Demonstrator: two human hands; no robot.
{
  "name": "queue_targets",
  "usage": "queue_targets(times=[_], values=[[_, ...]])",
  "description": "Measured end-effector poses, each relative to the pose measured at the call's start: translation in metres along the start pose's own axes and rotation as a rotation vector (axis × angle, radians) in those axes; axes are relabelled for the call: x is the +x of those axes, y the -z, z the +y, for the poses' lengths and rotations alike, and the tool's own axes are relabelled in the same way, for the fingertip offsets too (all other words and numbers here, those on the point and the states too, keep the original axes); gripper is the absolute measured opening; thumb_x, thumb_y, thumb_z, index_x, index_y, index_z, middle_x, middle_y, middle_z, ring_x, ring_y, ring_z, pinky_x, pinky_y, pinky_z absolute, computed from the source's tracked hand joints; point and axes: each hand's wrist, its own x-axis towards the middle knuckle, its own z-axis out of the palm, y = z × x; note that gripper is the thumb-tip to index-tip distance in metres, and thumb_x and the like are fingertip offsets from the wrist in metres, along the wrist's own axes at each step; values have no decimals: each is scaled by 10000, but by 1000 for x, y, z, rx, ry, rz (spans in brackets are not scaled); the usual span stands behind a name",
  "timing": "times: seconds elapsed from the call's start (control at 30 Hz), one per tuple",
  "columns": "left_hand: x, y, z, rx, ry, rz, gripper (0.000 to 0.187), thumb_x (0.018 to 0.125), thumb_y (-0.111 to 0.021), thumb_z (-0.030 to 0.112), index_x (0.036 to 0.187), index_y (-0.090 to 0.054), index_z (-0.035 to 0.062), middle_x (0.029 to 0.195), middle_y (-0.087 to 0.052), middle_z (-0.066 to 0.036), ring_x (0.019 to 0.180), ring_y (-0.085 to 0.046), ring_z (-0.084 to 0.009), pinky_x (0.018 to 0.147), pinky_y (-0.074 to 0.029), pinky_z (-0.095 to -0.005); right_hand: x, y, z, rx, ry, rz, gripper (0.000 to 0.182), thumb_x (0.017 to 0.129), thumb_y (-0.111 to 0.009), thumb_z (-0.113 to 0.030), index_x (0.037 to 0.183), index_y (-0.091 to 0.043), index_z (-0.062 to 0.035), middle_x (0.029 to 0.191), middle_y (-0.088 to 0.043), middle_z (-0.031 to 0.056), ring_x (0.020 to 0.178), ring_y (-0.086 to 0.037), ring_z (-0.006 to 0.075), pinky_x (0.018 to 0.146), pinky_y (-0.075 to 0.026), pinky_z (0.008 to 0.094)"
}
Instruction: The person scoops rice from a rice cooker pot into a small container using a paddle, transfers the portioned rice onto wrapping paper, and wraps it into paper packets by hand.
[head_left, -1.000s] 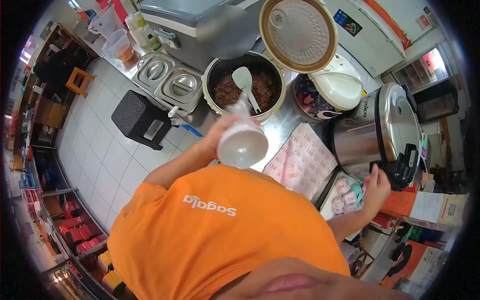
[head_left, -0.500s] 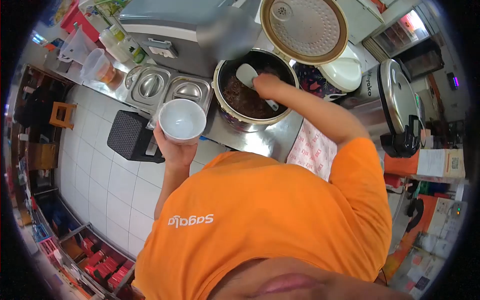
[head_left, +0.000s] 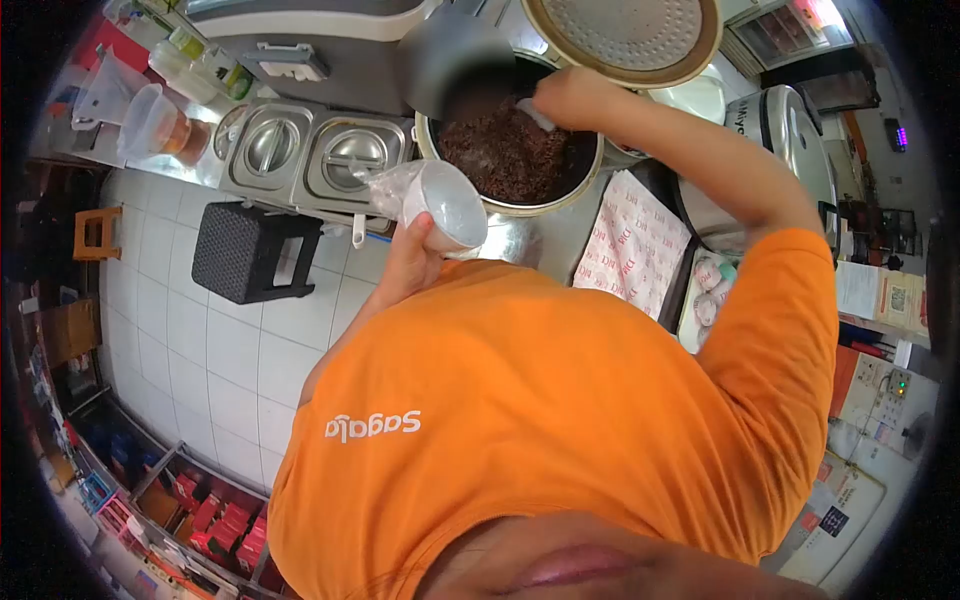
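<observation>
My left hand (head_left: 412,252) is wrapped round a white bowl (head_left: 446,208), which tilts beside the near rim of the rice cooker (head_left: 424,136). Clear plastic clings to the bowl's left side. In the cooker lies dark reddish-brown rice (head_left: 505,155). My right hand (head_left: 572,97) is closed round a white paddle (head_left: 536,114) over the cooker's right part; the paddle's handle is mostly hidden by the fingers. The open lid (head_left: 625,38) stands behind the cooker. A blur hides the cooker's back left.
Two steel pans with lids (head_left: 267,147) sit left of the cooker. Patterned paper (head_left: 632,245) and a tray of wrapped items (head_left: 706,290) lie to the right, near a second cooker (head_left: 795,140). A black stool (head_left: 245,250) stands on the floor.
The view has shifted. The bowl has moved right, closer to the cooker, and tilted. My right hand has moved toward the cooker's back right, turning the paddle.
</observation>
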Motion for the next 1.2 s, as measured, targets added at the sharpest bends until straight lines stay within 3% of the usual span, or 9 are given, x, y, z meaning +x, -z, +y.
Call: queue_targets(times=[0.23,0.53,0.6,0.77,0.83,0.97,1.1,1.17,1.2], values=[[-4,2,2,-71,54,8,819,754,-682,490,1335,-322,38,1255,-475,-84,1163,-477,-230,981,-401,-395,-16,-28,-33,305,49,-163,294,833,-533,-272,775,-661,-15,753,-646,194,731,-637,370,678,-511,462],[-1,0,24,-145,105,23,799,752,-701,453,1341,-327,64,1264,-466,-98,1158,-487,-244,954,-424,-408,6,-44,-30,878,-41,35,316,865,-548,-322,833,-645,-23,721,-619,189,685,-610,365,625,-466,419],[2,-9,37,140,-69,185,770,755,-728,361,1332,-328,44,1271,-457,-125,1182,-466,-241,972,-403,-406,-3,-39,-25,891,-56,41,316,870,-547,-325,837,-646,-26,710,-613,189,677,-607,360,618,-462,415],[40,-57,66,697,-203,45,642,730,-759,298,1200,-450,-11,1224,-461,-180,1176,-426,-294,1008,-320,-397,-21,-9,-7,843,-39,154,310,873,-540,-330,834,-651,-43,711,-610,190,680,-608,356,617,-462,426],[72,-61,50,1325,-735,56,574,717,-761,313,1123,-514,-10,1139,-478,-181,1093,-441,-335,981,-314,-413,-33,11,-9,663,-142,285,308,870,-524,-323,801,-646,-49,719,-612,187,686,-611,351,630,-470,445],[109,-81,31,1413,-849,-41,595,710,-759,328,1122,-508,-20,1080,-474,-189,1045,-434,-362,975,-296,-420,-60,48,-40,305,-257,415,252,822,-529,-231,687,-583,-25,688,-606,149,664,-604,332,609,-485,423],[129,-81,15,1146,-575,-8,651,756,-731,319,1211,-411,-19,1110,-487,-152,1071,-464,-296,951,-352,-396,-76,45,-51,341,-351,524,216,805,-539,-214,665,-581,-54,645,-592,109,594,-598,294,551,-484,396],[127,-85,17,537,-133,-64,609,797,-705,279,1226,-384,-9,1157,-490,-124,1071,-499,-236,925,-401,-352,-81,42,-56,368,-361,597,191,799,-548,-203,672,-576,-62,632,-582,101,580,-593,287,536,-480,386],[123,-88,17,524,-131,-20,546,839,-664,232,1229,-366,-6,1172,-504,-115,1047,-534,-200,903,-436,-315,-82,41,-58,384,-370,678,167,792,-558,-192,680,-572,-69,619,-573,93,567,-588,279,520,-476,377]])
